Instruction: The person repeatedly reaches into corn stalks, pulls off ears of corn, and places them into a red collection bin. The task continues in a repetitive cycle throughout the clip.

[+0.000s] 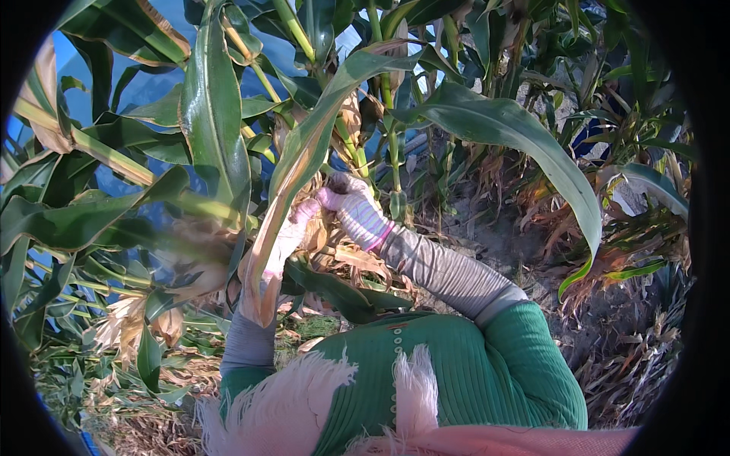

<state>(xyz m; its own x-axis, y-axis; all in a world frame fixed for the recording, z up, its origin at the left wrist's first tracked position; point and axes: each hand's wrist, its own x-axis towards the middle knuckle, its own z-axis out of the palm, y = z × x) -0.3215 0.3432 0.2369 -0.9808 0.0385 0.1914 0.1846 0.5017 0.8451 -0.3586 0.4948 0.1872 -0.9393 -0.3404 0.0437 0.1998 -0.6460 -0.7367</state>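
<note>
Both of my hands wear striped knitted gloves with pink edging and meet in front of my chest. Between them is a maize ear in dry, straw-coloured husk [313,232], partly covered by the fingers. My left hand [290,233] grips its left side, behind a long maize leaf [272,214] with a browned edge that hides part of the wrist and forearm. From the right, my right hand [358,212] closes on the upper part of the husk, thumb towards the left hand. Green maize stalks [360,159] rise just beyond the hands.
A broad arching leaf [513,134] hangs over the right side. Another husked ear [122,319] shows at lower left. Blue sheeting [151,94] lies behind the stalks. Dry leaves [616,365] litter the soil at right. A fringed pink scarf [296,393] hangs over my green top.
</note>
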